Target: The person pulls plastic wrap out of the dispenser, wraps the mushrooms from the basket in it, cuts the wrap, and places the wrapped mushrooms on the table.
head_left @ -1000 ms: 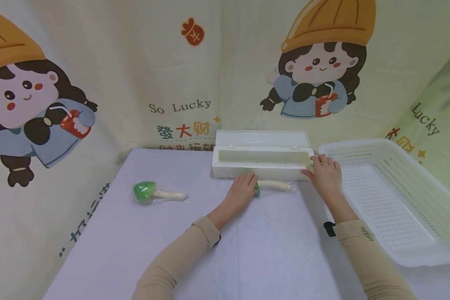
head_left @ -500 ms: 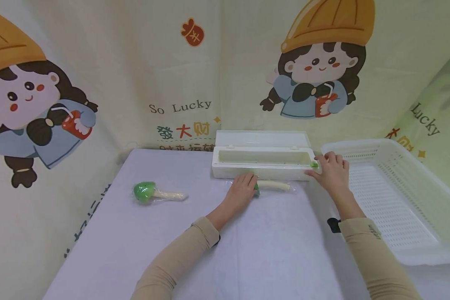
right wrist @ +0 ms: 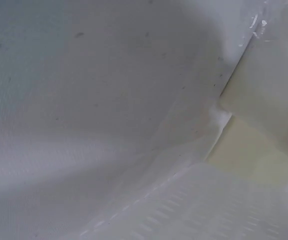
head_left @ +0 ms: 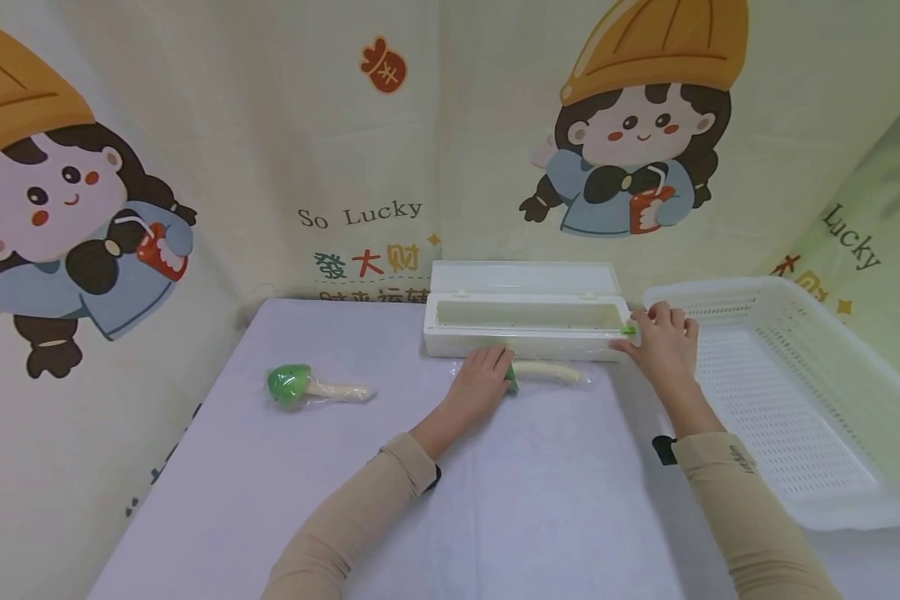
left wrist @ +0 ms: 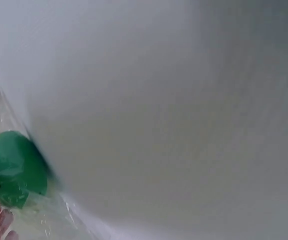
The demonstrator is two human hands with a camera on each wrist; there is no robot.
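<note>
Over the green cap of a toy mushroom (head_left: 547, 370), wrapped in clear film, lies my left hand (head_left: 480, 382); its stem points right along the front of a long white cling film dispenser (head_left: 521, 343). In the left wrist view, fingers curl around the film-covered green cap (left wrist: 16, 170). My right hand (head_left: 667, 346) is at the dispenser's right end, thumb and fingers pinching a small green slide cutter (head_left: 628, 330). The dispenser's lid (head_left: 525, 277) stands open at the back. A second wrapped green mushroom (head_left: 288, 385) lies on the left of the table.
A white perforated plastic basket (head_left: 795, 408) stands right of the dispenser, close beside my right hand and forearm. A pale cloth covers the table (head_left: 390, 517). Behind it hangs a printed curtain (head_left: 480, 150).
My right hand has slid a little to the right with the green slide cutter, to the dispenser's end, and stays there. The left hand has hardly moved.
</note>
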